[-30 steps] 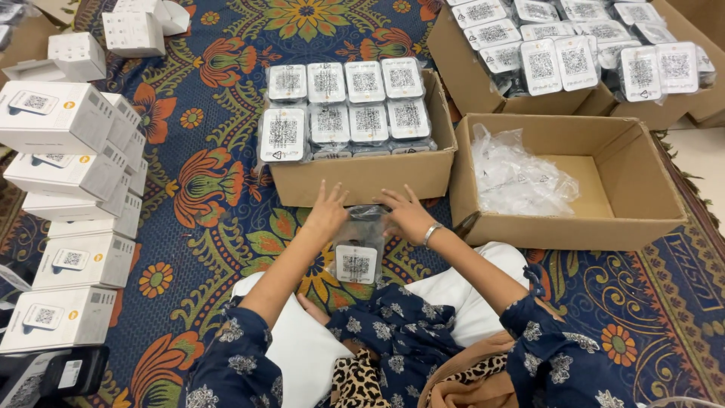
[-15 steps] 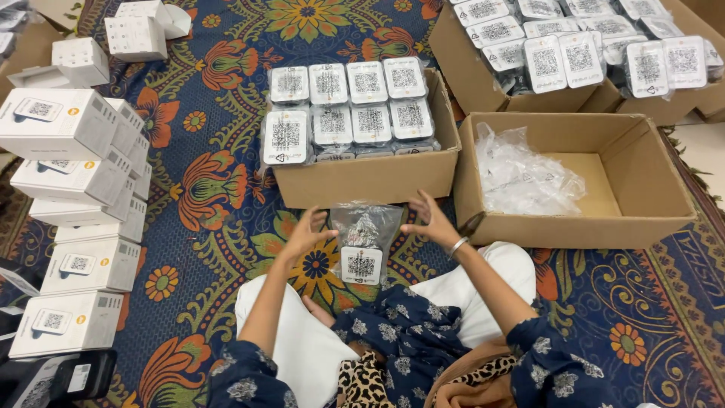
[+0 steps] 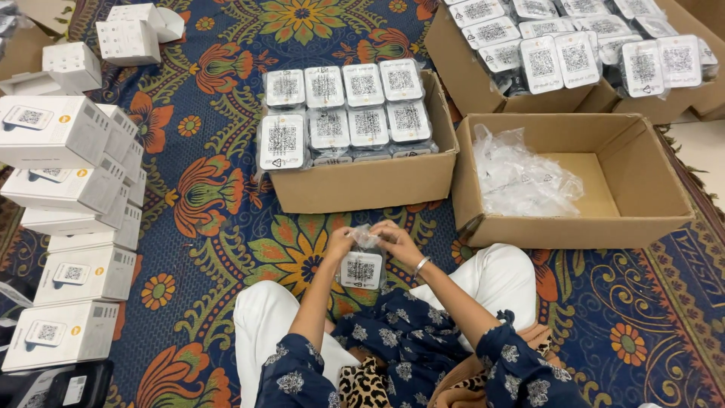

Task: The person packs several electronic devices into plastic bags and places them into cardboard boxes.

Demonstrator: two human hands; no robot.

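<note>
Pinching the clear pouch's (image 3: pixel 361 261) top shut, centre frame just below the middle cardboard box (image 3: pixel 362 185).
Left hand (image 3: pixel 337 243) and right hand (image 3: pixel 396 240) both grip its mouth; I'd keep the pinch even so it closes flat.

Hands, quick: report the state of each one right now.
Left hand: closed, pinching the top of the clear plastic bag with a white label.
Right hand: closed on the same bag's top edge.
</note>
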